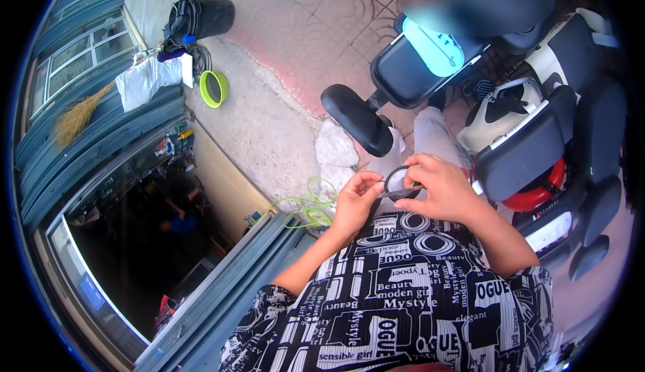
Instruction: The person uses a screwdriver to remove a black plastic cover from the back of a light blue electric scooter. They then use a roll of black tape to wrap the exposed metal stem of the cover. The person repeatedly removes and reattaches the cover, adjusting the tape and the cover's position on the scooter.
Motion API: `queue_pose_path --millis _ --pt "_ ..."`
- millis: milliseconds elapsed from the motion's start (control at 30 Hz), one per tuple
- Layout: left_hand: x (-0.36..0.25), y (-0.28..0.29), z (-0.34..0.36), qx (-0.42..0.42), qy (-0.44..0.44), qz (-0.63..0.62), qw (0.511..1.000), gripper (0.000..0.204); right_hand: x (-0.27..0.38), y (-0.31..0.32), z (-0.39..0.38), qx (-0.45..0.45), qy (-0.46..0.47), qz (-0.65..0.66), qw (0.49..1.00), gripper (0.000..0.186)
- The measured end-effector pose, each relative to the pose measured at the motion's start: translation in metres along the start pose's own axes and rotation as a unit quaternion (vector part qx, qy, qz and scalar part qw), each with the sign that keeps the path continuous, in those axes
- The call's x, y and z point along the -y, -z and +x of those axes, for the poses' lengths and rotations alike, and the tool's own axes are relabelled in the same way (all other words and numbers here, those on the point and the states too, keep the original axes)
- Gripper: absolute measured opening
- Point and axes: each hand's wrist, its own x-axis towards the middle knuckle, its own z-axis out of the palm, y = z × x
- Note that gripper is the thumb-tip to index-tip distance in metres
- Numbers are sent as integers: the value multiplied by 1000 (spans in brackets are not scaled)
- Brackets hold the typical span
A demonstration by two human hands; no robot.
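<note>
My left hand (pixel 357 202) and my right hand (pixel 433 187) meet in front of my body at the lower middle, both closed on a dark ring-shaped thing (pixel 396 175), perhaps a roll of tape or a looped band. A dark narrow strip crosses between the fingers of both hands; what it is exactly is too small to tell. Below the hands is my black-and-white printed shirt (pixel 396 311). My pale-trousered legs (pixel 433 133) show beyond them, beside a black padded piece (pixel 353 118).
Scooters with black seats (pixel 517 150) crowd the right, one with a light blue pad (pixel 430 46). At left stand a shuttered shopfront (pixel 67 110), a straw broom (pixel 78 113), white sack (pixel 141 83), yellow-green basin (pixel 222 90), black bucket (pixel 215 22) and green hose (pixel 309 211). A person (pixel 178 217) is inside the dark doorway.
</note>
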Motion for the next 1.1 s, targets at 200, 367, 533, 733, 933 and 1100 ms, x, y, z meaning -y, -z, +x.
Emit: queue_pose_path --millis 200,367,533,733,933,1100 --pt "13 6 3 0 -14 69 998 15 0 11 2 55 12 -6 998 38" --pt "16 7 4 11 -15 82 996 12 -9 12 2 60 45 -23 997 35" --pt "11 0 1 12 -44 143 989 11 -17 9 -2 54 54 -37 996 37" --pt "29 -3 2 -51 -117 266 956 13 -15 24 1 71 12 -119 990 39" --pt "46 2 -2 -103 -114 259 954 10 -22 32 12 -3 -40 -261 964 39" --pt "37 6 0 -73 -151 238 957 10 -22 35 21 -31 -37 -264 963 38"
